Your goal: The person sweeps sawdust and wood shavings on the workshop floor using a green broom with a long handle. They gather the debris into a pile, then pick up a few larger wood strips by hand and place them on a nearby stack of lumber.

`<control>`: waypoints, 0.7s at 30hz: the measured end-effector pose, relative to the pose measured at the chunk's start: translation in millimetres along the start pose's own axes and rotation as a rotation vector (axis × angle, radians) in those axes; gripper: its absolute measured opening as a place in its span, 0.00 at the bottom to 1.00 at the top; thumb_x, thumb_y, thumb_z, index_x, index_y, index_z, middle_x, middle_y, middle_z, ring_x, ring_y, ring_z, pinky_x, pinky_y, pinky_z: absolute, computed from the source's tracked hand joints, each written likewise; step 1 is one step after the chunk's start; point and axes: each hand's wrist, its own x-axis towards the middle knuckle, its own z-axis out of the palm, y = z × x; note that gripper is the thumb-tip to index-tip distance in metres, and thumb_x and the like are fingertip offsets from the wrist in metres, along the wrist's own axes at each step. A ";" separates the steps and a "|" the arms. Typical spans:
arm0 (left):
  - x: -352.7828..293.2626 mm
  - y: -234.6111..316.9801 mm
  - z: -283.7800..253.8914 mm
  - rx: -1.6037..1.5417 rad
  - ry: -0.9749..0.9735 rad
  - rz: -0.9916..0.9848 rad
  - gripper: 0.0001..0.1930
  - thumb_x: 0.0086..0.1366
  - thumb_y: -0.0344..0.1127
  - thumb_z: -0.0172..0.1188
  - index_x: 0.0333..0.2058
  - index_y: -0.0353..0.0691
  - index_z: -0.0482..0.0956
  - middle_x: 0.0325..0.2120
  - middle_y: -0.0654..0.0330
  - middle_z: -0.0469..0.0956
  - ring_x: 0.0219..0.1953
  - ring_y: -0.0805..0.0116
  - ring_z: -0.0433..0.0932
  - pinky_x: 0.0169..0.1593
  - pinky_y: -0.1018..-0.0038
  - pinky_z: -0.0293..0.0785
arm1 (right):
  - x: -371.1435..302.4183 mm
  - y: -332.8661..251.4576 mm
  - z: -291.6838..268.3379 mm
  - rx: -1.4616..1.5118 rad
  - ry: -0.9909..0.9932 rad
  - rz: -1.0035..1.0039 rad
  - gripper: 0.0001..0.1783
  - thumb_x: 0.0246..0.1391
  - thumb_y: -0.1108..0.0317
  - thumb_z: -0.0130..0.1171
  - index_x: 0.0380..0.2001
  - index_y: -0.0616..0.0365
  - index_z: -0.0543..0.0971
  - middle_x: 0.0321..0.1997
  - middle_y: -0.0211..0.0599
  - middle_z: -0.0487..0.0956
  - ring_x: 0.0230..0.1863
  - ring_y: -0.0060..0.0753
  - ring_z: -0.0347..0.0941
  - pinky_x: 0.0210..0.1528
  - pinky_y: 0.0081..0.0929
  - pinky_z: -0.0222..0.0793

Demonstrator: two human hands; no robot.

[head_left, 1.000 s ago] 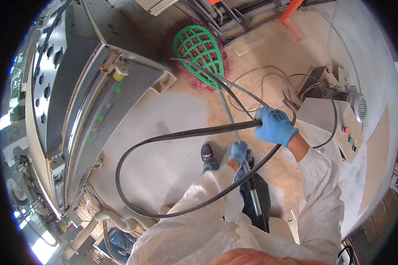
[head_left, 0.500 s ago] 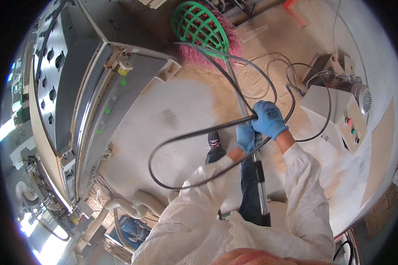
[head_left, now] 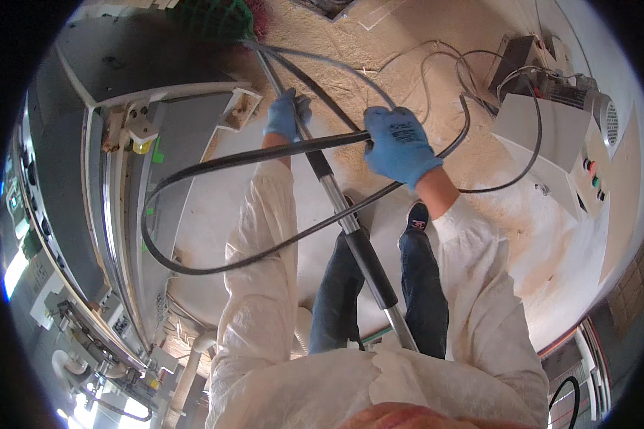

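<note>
A long-handled broom slants across the view on a metal pole with black sleeves. Its green lattice head, with pink bristles at the edge, lies at the far left, partly in shadow beside the machine. My left hand, in a blue glove, is wrapped around the upper pole. Closed on a black cable is my gloved right hand, right of the pole. The cable makes a wide loop to the left, passing over the pole and my left sleeve.
A large grey machine with a projecting bracket stands along the left. At the right is a pale control box with buttons, beside a motor. Sawdust covers the far floor, where more cable lies in loops.
My left hand has moved away from my right, farther left along the pole. The broom head has shifted far left. My right hand, still on the cable, has come slightly left and farther forward.
</note>
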 end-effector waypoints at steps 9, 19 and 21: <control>8.3 -19.0 -15.2 -0.384 -0.111 -0.093 0.13 0.67 0.45 0.55 0.32 0.40 0.72 0.20 0.57 0.76 0.16 0.66 0.74 0.16 0.73 0.73 | -99.0 -54.0 -62.4 0.253 0.581 0.216 0.34 0.48 0.74 0.61 0.60 0.62 0.65 0.62 0.56 0.68 0.59 0.51 0.67 0.61 0.40 0.63; 23.2 -12.0 -2.6 -0.188 0.099 -0.045 0.08 0.67 0.40 0.52 0.36 0.43 0.72 0.26 0.53 0.78 0.20 0.60 0.78 0.19 0.65 0.75 | -228.8 -135.6 -146.4 2.927 -0.484 1.289 0.36 0.67 0.38 0.32 0.64 0.55 0.62 0.11 0.28 0.62 0.05 0.17 0.53 0.11 0.17 0.50; 10.3 -25.7 5.3 0.135 0.085 -0.018 0.10 0.64 0.40 0.55 0.35 0.39 0.76 0.29 0.49 0.81 0.27 0.54 0.82 0.26 0.61 0.78 | -242.2 -134.5 -175.3 2.761 -0.543 1.296 0.34 0.67 0.39 0.33 0.61 0.55 0.65 0.12 0.27 0.62 0.06 0.17 0.52 0.12 0.17 0.51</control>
